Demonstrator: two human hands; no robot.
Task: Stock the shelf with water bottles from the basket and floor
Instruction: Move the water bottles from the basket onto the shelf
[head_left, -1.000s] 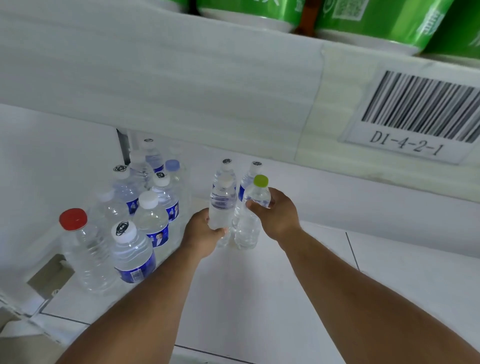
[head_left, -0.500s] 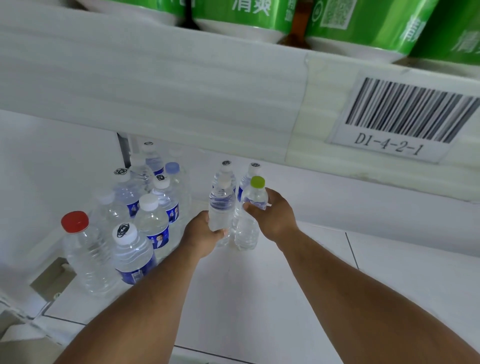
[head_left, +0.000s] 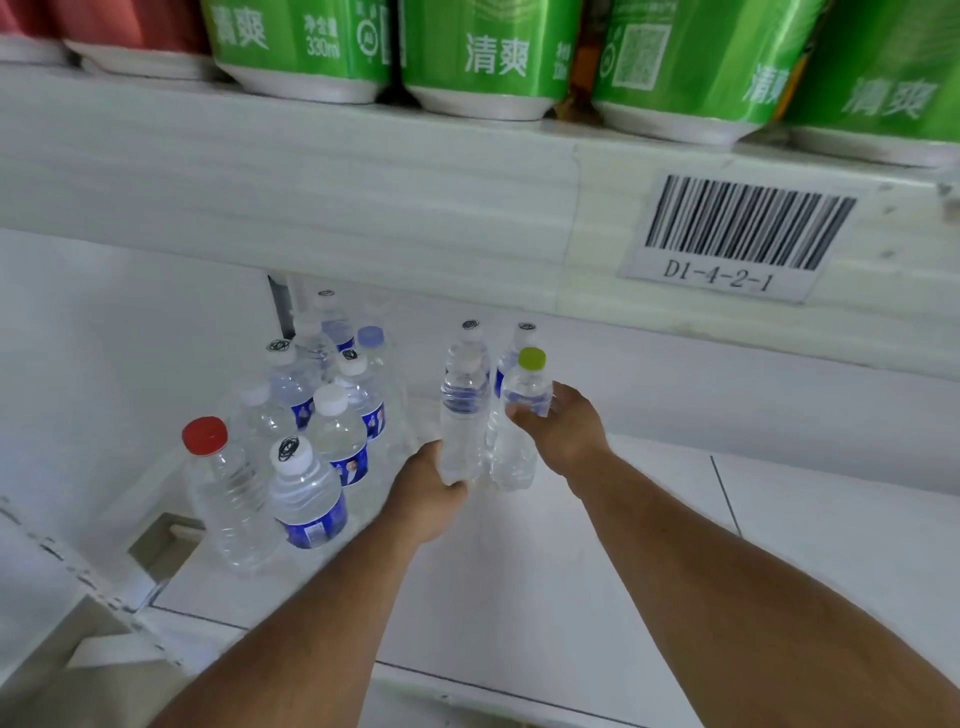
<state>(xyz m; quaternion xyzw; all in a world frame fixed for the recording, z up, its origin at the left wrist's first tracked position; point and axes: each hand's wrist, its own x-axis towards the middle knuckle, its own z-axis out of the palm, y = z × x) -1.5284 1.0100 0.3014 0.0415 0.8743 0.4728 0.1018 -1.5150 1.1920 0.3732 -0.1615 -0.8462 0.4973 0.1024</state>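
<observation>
Two clear bottles stand upright, side by side on the white shelf (head_left: 519, 597): a clear-capped bottle (head_left: 460, 431) and a green-capped bottle (head_left: 519, 415). More bottles (head_left: 311, 441) cluster left, well apart.

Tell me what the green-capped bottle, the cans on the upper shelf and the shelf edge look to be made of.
Green-capped bottle, held by the right hand: clear thin plastic, glossy; you see through it, and the cap is opaque matte plastic. Green cans: likely metal, judging by the silvery bare base rims under printed green sides. Shelf edge: white, matte and faintly ridged, perhaps painted metal or plastic; I cannot tell which.
</observation>
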